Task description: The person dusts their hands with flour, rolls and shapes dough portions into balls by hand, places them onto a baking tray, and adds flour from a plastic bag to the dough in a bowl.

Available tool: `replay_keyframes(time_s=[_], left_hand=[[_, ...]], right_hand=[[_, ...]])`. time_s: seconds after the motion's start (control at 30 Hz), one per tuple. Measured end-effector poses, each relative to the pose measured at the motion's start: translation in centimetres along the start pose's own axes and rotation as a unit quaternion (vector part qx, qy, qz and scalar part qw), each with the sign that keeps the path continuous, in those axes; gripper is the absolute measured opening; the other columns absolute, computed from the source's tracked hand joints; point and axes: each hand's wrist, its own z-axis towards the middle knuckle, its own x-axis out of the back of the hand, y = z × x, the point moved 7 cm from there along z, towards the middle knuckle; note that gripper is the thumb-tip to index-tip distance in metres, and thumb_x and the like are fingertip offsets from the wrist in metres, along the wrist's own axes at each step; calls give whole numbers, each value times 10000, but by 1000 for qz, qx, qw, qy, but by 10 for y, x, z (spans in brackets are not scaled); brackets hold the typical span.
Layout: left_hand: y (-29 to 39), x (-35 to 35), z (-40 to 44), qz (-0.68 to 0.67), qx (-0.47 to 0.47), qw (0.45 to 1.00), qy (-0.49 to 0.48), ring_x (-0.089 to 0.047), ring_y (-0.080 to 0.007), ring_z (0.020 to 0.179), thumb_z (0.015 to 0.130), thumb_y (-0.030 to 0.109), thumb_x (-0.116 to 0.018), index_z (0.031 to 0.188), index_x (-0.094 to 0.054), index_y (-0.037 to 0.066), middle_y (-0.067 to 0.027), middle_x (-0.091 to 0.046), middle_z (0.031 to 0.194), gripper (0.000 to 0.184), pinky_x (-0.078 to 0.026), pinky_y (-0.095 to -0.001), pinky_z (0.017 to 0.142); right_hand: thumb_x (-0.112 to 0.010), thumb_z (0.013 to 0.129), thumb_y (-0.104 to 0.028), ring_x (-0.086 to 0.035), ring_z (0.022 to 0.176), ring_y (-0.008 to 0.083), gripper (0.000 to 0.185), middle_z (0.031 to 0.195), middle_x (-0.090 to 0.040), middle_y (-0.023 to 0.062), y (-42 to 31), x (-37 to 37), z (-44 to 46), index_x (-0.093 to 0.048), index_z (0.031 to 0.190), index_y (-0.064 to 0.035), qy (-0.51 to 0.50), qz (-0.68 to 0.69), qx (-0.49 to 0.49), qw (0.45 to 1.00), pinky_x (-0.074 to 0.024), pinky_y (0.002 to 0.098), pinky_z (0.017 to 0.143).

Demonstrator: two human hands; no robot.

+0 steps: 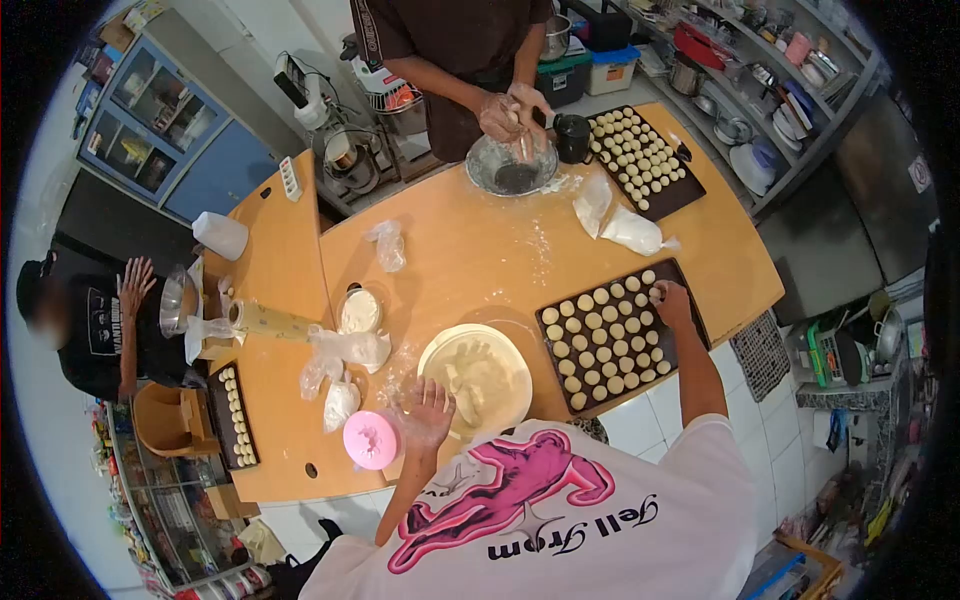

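My right hand (673, 302) reaches over the dark baking tray (690, 300) on the right side of the table. Its fingers are closed around a small dough ball, mostly hidden by them, near the end of the rows. Several pale round dough balls (610, 315) lie in rows on this tray. My left hand (428, 408) is floury and open, its fingers spread, holding nothing. It is by the left rim of a wide cream-coloured bowl (522, 375) with pale dough or flour mixture (475, 375) inside. Just left of that hand stands a pink lidded container (371, 440).
Across the table a person's hands (512, 118) work over a metal bowl (483, 175). A second tray (668, 200) of dough balls lies at the far right, near flour bags (632, 231). Another person sits at left by a smaller tray (247, 452). Plastic bags (345, 350) lie left of my bowl.
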Motion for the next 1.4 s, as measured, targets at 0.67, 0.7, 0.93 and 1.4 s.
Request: replay_keyframes(time_s=[0.67,0.7,0.93,1.4], left_hand=[[-32,-13,1,924,-225,308,-18,-612,-344,855,758,317,-687,1014,-493,26,-178,-552,987,433,-511,-428,703],[-28,-11,5,924,-229,306,16,-608,-349,858,756,325,-689,1029,-469,27,-178,-534,1000,460,-509,-431,712],[-17,-9,10,931,-206,288,84,-605,-357,882,774,257,-662,1111,-380,26,-196,-515,1019,497,-521,-429,689],[-7,17,28,871,-275,403,53,-564,-395,971,781,178,-619,1236,-431,34,-223,-521,1139,513,-464,-474,833]], right_hand=[[-631,776,-157,-558,952,289,156,971,-624,113,-243,-34,-130,-647,900,-63,-93,186,251,945,-413,410,840],[-635,774,-163,-556,959,298,169,979,-623,115,-255,-42,-136,-649,909,-62,-103,179,268,941,-414,410,851],[-628,782,-236,-548,960,298,213,993,-623,91,-302,-98,-156,-656,919,-75,-214,121,337,909,-411,409,860],[-624,770,-311,-473,1102,267,264,1054,-602,58,-311,-99,-177,-655,938,-110,-201,62,321,923,-306,421,966]])
